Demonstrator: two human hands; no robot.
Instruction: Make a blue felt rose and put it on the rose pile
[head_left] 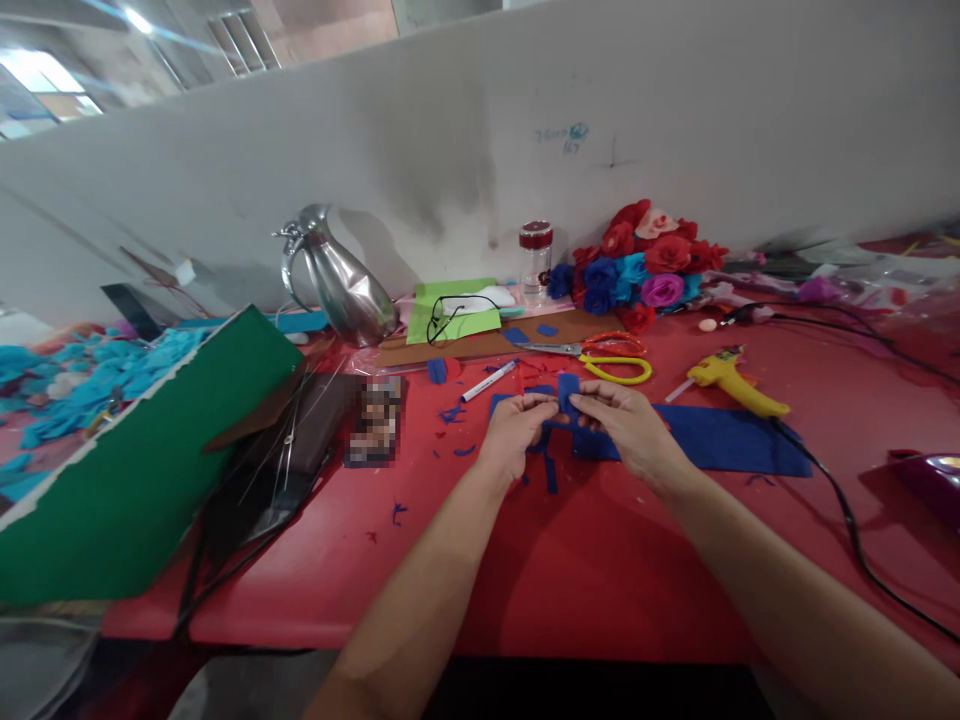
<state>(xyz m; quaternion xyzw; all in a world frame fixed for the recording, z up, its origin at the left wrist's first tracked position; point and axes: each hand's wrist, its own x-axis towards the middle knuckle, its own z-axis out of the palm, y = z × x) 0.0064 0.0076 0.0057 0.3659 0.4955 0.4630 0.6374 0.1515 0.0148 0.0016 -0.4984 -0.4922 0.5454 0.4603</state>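
Observation:
Between my two hands is a small piece of dark blue paper or felt (569, 387); I cannot tell which material. My left hand (523, 428) pinches its lower left side. The fingers of my right hand (617, 418) are closed on its right side. Under and beyond my hands lies a larger dark blue sheet (731, 438), stretching to the right. Narrow blue scraps (551, 474) hang or lie just below my left fingers. Scissors (615, 363) with red and yellow handles rest just past my hands, beside a white marker (489, 381).
A yellow glue gun (739, 385) with a black cord lies at right. Artificial flowers (649, 260), a glass bottle (535, 262) and a steel jug (337, 285) stand along the wall. Eyeglasses (465, 308) sit on green paper. A green board (157, 470) slants at left on the red table (420, 590).

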